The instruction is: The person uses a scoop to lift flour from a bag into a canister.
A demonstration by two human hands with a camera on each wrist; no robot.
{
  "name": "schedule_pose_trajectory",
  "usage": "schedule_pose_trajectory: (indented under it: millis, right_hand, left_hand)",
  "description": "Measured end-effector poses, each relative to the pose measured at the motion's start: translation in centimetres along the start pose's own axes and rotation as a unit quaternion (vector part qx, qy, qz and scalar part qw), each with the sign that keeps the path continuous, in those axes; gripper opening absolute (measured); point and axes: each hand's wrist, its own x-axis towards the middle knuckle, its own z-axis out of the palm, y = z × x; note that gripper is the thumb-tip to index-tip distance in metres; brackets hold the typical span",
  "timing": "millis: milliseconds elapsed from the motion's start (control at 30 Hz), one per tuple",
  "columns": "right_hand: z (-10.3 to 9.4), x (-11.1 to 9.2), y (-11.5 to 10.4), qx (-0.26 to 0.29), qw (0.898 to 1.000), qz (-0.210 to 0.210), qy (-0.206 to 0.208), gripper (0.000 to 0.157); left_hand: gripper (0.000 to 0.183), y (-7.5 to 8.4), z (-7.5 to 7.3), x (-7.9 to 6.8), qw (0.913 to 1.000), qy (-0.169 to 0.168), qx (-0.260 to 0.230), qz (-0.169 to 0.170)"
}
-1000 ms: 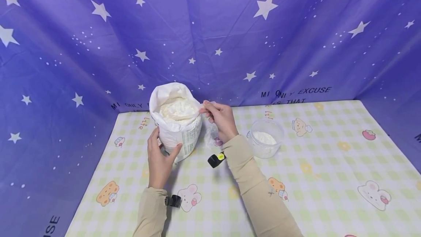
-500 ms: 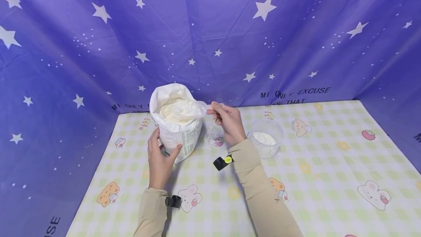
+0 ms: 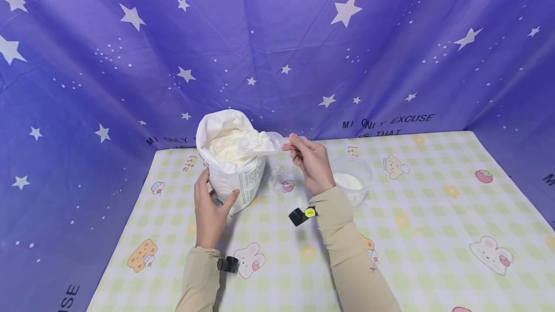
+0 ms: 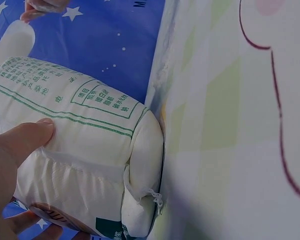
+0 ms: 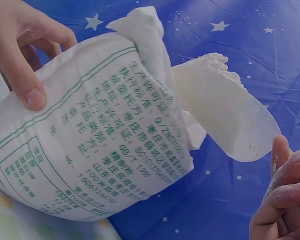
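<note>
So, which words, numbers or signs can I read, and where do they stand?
"MI ONLY EXCUSE", on the blue curtain.
"THAT", curtain, below.
"life", tablecloth.
"SE", curtain, lower left, cut off.
"执行标准", on the white bag.
"生产许可证", same bag.
Other bag print: mostly too blurred.
Yellow sticker: too small.

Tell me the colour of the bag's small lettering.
Green lettering on the white bag, clearest in the right wrist view.

1 left hand (image 3: 211, 213), 1 right hand (image 3: 314, 165), 2 total. 2 tan sleeves (image 3: 197, 278) (image 3: 355, 254), 2 black wrist devices (image 3: 231, 265) (image 3: 298, 216). 1 white bag (image 3: 227, 177), 1 clear scoop (image 5: 230, 117), 1 clear tub (image 3: 362, 173). White powder (image 3: 226, 146) in 3 spots: 1 in bag, 1 on scoop, 1 in tub. 1 checked tablecloth (image 3: 433, 235), 2 rabbit prints (image 3: 248, 260) (image 3: 490, 254) showing.
</note>
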Motion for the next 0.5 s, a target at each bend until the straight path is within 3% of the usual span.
schedule_pose_trajectory:
  millis: [500]
  right_hand:
    - [-2.5, -1.1, -1.5, 0.021, 0.999, -0.011, 0.032, 0.018]
  left_hand:
    - [0.085, -0.1, 0.0, 0.0, 1.0, 0.005, 0.007, 0.004]
